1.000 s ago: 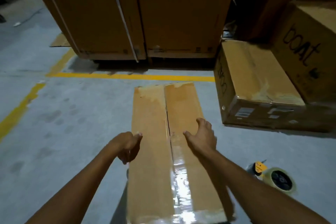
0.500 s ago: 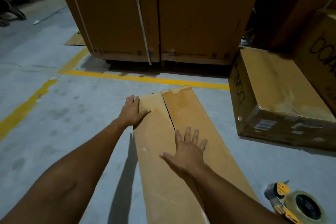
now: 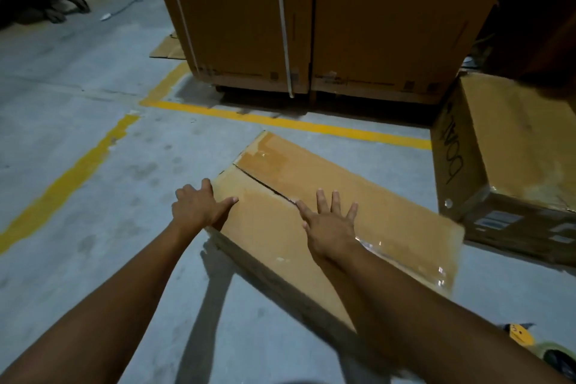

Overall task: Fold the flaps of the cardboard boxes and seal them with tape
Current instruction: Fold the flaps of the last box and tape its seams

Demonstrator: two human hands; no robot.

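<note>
Head cam: long flat box lies slantwise on grey concrete floor, mid-frame. Plain brown cardboard, flaps down, dark seam gaping lengthwise. Edge grip by left hand: fingers curled over box's left side, thumb flat on top. Beside seam, right hand palm down, fingers spread wide. Glossy, wrinkly clear tape covers near-right end. Yellow tape dispenser on floor bottom right, half cut off.

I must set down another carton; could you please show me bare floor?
Bare grey concrete floor lies left of the flat brown cardboard box, out to the yellow painted line. Right is crowded: taped brown carton, yellow tape dispenser.
</note>
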